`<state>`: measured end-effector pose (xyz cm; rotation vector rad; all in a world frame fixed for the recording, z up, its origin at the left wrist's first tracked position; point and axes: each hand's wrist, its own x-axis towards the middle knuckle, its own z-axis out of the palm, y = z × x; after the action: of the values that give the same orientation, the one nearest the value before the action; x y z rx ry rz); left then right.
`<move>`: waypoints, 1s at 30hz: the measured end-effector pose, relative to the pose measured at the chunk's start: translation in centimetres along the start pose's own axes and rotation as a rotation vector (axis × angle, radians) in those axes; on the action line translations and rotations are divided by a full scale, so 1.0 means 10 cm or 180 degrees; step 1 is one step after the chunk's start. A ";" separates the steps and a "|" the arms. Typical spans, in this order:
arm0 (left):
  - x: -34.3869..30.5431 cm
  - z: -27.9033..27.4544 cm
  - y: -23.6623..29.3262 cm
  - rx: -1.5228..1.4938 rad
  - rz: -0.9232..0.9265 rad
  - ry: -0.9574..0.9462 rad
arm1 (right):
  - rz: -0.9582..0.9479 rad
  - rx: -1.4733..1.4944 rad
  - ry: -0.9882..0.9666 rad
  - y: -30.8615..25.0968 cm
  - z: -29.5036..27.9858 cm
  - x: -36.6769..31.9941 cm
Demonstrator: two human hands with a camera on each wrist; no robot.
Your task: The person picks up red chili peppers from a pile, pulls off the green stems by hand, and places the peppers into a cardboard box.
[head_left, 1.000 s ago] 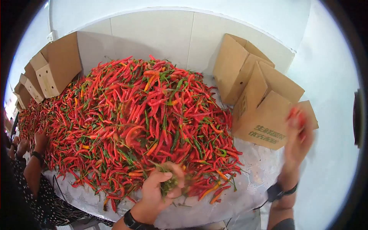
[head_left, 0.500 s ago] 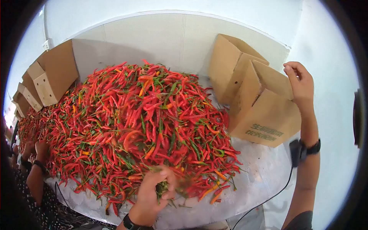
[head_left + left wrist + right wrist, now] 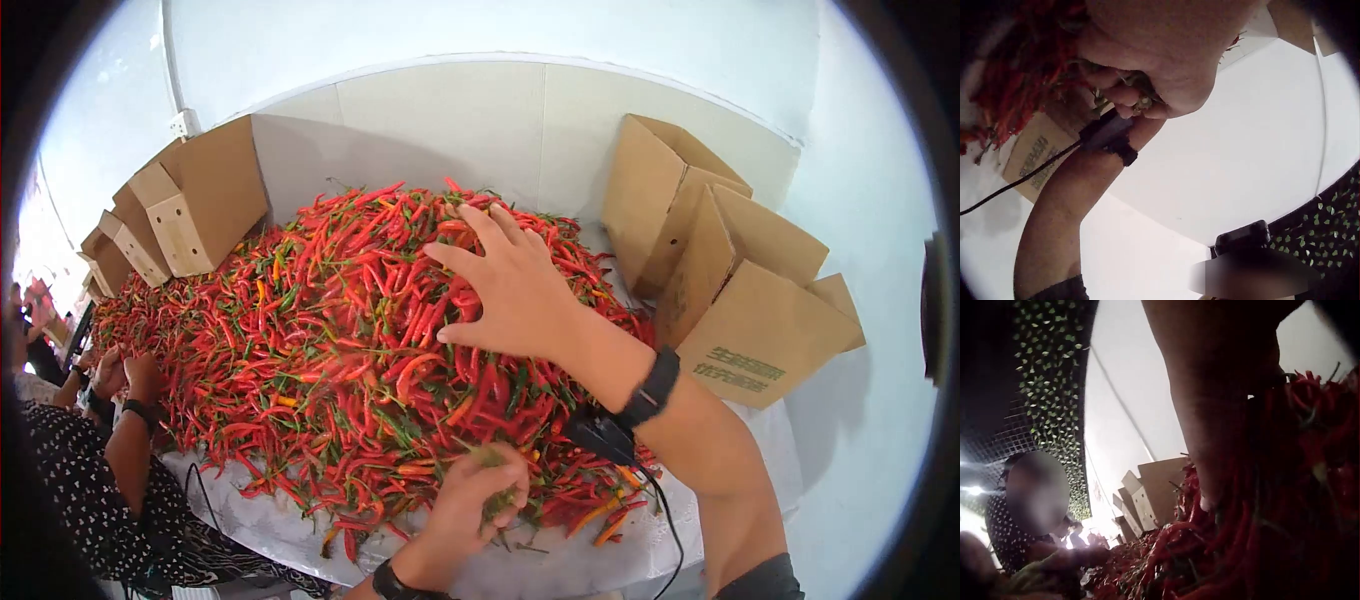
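Note:
A large heap of red chili peppers (image 3: 330, 330), mixed with some green and orange ones, covers much of the table. Over the upper middle of it reaches my right hand (image 3: 510, 285), fingers spread and nothing gripped. In the right wrist view a fingertip (image 3: 1207, 503) meets the chili peppers. My left hand (image 3: 465, 505) stays low at the heap's front edge, its fingers curled round a small bunch of green chili stems (image 3: 1141, 103). Most of that bunch is hidden inside the fist.
Two open cardboard boxes (image 3: 745, 345) stand right of the heap, the nearer one with green lettering. More cardboard boxes (image 3: 225, 190) line the back left. At the left edge another person's hands (image 3: 135, 375) work by the chili peppers. A cable (image 3: 672, 520) trails from my right wrist.
My right hand held red chili peppers near the right-hand box, then was above it without them, and now is over the heap. My left hand keeps its grip on the stems.

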<state>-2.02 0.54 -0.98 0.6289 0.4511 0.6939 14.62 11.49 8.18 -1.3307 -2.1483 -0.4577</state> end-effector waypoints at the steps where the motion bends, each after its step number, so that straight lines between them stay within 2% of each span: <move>1: 0.00 0.00 -0.01 0.0046 -0.0012 -0.0046 | 0.0162 -0.0071 -0.0225 0.04 0.07 0.04; 6: 0.02 -0.01 -0.01 0.0141 0.0000 0.0067 | 0.0396 0.0085 -0.0793 0.15 -0.04 0.00; 7: 0.03 -0.02 -0.01 0.0107 0.0020 0.0046 | 0.0284 0.0041 -0.0547 0.17 -0.06 -0.08; 10: 0.02 0.01 0.01 0.0033 0.0010 0.0110 | 0.0407 0.0276 -0.0709 0.19 -0.27 -0.31; 13: -0.01 0.06 0.03 0.0013 0.0003 0.0155 | 0.0368 0.0555 -0.0452 0.21 -0.44 -0.59; 20: -0.04 0.13 0.06 0.0132 -0.0124 0.0210 | 0.0945 0.0625 -0.0767 0.03 -0.68 -1.35; 21: -0.05 0.16 0.05 0.0185 -0.0072 0.0315 | 0.0785 0.0597 -0.0653 0.06 -0.66 -1.49; 24: -0.06 0.18 0.08 0.0200 -0.0080 0.0385 | 0.0700 0.0835 -0.0944 0.17 -0.62 -1.86; 28: 0.00 0.19 0.04 0.0275 0.0088 0.0675 | 0.1549 0.1746 -0.0364 0.26 -0.54 -2.12; 30: 0.03 0.21 0.04 0.0376 0.0043 0.0774 | 0.1987 0.1794 0.0109 0.28 -0.54 -2.12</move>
<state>-0.81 0.17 0.80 0.6618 0.7174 0.7641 26.01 -5.11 -0.88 -1.5179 -1.5361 0.3468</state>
